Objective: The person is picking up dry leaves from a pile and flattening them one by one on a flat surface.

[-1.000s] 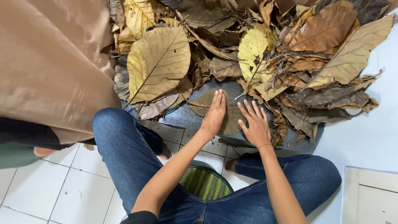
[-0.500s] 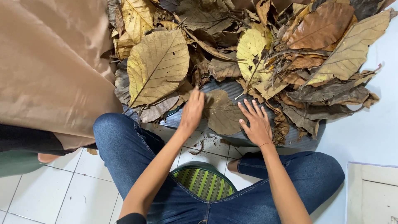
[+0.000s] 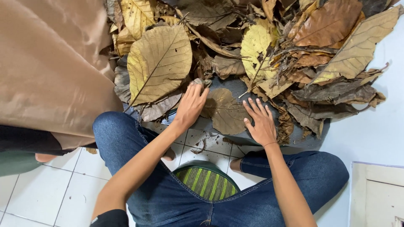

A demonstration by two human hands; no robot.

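Left hand [image 3: 190, 105] pressing flat, fingers together, fingertips touching small crumpled leaf scrap [image 3: 203, 82]. Right hand [image 3: 260, 122] lying splayed, holding nothing, just right of round brown leaf [image 3: 225, 111] resting on grey mat [image 3: 240, 89], between both hands.

The person wears blue denim jeans [image 3: 168, 197] with visible seams, filling the lower middle of the frame. A black sleeve edge [image 3: 110, 218] shows at the bottom left, on the left arm; both forearms are bare. A thin bracelet [image 3: 269, 144] circles the right wrist, just below the right hand [image 3: 261, 122]. The left hand [image 3: 190, 107] carries no ring or band that can be seen.
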